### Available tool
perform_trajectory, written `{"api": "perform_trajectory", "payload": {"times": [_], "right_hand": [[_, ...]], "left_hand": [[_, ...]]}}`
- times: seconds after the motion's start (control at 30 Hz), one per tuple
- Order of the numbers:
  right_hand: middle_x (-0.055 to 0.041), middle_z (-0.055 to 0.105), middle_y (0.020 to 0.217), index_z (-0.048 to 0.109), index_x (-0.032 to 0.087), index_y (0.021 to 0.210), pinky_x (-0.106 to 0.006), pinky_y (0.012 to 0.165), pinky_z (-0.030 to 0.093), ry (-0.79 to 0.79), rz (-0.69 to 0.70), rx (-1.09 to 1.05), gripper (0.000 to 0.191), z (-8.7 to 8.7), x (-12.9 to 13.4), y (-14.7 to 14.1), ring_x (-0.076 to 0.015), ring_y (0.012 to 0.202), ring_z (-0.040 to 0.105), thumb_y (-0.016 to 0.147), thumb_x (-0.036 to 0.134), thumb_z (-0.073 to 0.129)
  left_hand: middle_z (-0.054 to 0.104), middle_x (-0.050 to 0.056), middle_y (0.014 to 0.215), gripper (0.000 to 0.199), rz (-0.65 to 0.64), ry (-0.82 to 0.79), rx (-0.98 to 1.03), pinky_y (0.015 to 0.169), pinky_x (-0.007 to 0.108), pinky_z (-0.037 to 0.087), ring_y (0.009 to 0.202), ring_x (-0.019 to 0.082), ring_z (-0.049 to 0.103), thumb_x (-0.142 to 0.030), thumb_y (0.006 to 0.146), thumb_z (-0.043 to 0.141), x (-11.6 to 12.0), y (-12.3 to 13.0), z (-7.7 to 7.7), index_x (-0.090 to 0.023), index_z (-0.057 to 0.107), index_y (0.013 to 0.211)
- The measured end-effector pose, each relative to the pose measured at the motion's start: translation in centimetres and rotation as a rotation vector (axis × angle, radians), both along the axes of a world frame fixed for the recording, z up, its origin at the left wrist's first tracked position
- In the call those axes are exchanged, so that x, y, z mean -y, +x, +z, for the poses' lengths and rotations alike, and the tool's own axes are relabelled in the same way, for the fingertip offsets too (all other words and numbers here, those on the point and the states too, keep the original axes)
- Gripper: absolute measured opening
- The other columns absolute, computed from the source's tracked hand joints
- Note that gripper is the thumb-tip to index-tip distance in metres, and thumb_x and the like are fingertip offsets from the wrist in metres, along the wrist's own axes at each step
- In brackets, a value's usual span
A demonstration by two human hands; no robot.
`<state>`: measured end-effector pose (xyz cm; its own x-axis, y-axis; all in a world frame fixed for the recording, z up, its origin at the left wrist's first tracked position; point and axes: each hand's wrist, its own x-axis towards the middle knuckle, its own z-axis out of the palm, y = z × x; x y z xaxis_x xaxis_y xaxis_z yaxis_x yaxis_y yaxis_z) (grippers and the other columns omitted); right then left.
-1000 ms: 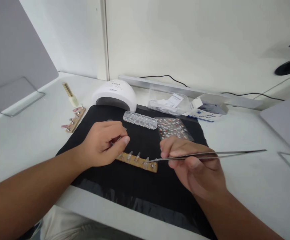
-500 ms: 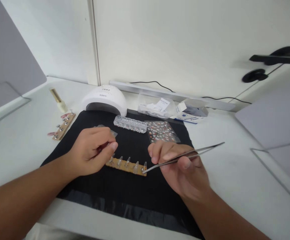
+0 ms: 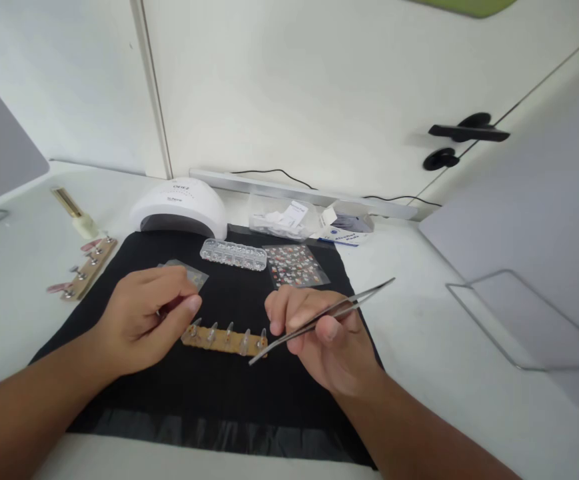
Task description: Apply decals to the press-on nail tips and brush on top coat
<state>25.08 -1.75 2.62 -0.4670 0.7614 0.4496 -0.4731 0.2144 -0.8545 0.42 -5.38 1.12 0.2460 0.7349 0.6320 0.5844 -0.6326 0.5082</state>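
Note:
My right hand [image 3: 326, 333] grips a pair of metal tweezers [image 3: 326, 319] between thumb and fingers. Their tip points down and left, in front of the right end of a tan nail-tip stand [image 3: 236, 345]; whether it touches the stand I cannot tell. Clear nail tips [image 3: 230, 331] stand upright in a row on it. My left hand [image 3: 149, 317] hovers near the stand's left end, fingers curled and thumb pressed to the index finger; anything inside is hidden. Behind that hand a small translucent sheet [image 3: 196, 277] lies partly covered.
On the black mat [image 3: 209, 400] lie a clear rhinestone case [image 3: 234, 255] and a patterned sticker sheet [image 3: 296, 265]. Behind stand a white nail lamp [image 3: 179, 203], a clear tub [image 3: 284, 217] and an alcohol pad box [image 3: 346, 225]. Left are a second stand [image 3: 90, 267] and a bottle [image 3: 76, 213].
The view has swung right, so the table things appear farther left. The tweezer tip has moved from over the stand's right end to just in front of it. More of the translucent sheet shows.

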Motion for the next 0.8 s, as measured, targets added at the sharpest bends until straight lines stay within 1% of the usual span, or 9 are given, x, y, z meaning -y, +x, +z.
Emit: {"api": "perform_trajectory", "payload": {"times": [0.2,0.37,0.53,0.67,0.8], "right_hand": [[-0.0006,0.059,0.052,0.087,0.029,0.089,-0.034,0.061,0.044,-0.022,0.010,-0.015,0.023,-0.1,-0.1,0.0,-0.0187,0.064,0.057,0.092,0.046,0.073],[0.0005,0.058,0.051,0.086,0.030,0.084,-0.034,0.062,0.043,-0.075,0.000,-0.041,0.024,0.0,-0.4,-0.2,-0.0183,0.062,0.055,0.090,0.050,0.074],[0.0032,0.048,0.046,0.083,0.028,0.076,-0.034,0.064,0.041,-0.152,-0.010,-0.074,0.025,0.2,-0.8,-0.1,-0.0174,0.058,0.049,0.089,0.049,0.075],[0.0046,0.040,0.044,0.078,0.028,0.067,-0.034,0.062,0.041,-0.195,-0.004,-0.087,0.030,0.4,-1.0,-0.2,-0.0175,0.055,0.046,0.088,0.050,0.075],[0.0048,0.038,0.044,0.072,0.028,0.061,-0.034,0.060,0.041,-0.216,-0.006,-0.081,0.034,0.3,-1.0,-0.2,-0.0178,0.054,0.045,0.086,0.051,0.077]], "left_hand": [[0.049,-0.004,0.063,0.024,-0.010,0.036,0.006,0.053,0.026,0.033,0.055,0.011,0.044,-0.010,0.096,0.052,-0.1,0.0,0.3,-0.020,0.050,0.074],[0.048,-0.004,0.061,0.025,0.003,0.055,0.001,0.053,0.025,0.033,0.054,0.010,0.044,-0.009,0.095,0.053,-0.2,0.1,0.7,-0.020,0.051,0.073],[0.051,-0.004,0.061,0.024,-0.019,0.063,-0.008,0.052,0.025,0.035,0.053,0.010,0.046,-0.008,0.094,0.052,-0.3,0.1,1.2,-0.020,0.051,0.072],[0.050,-0.004,0.061,0.025,-0.009,0.050,-0.013,0.053,0.026,0.035,0.053,0.011,0.045,-0.008,0.094,0.052,-0.3,0.1,0.9,-0.020,0.050,0.072],[0.050,-0.004,0.062,0.024,-0.004,0.027,0.020,0.054,0.027,0.034,0.055,0.011,0.046,-0.009,0.095,0.053,-0.2,0.1,0.4,-0.020,0.051,0.074]]}}
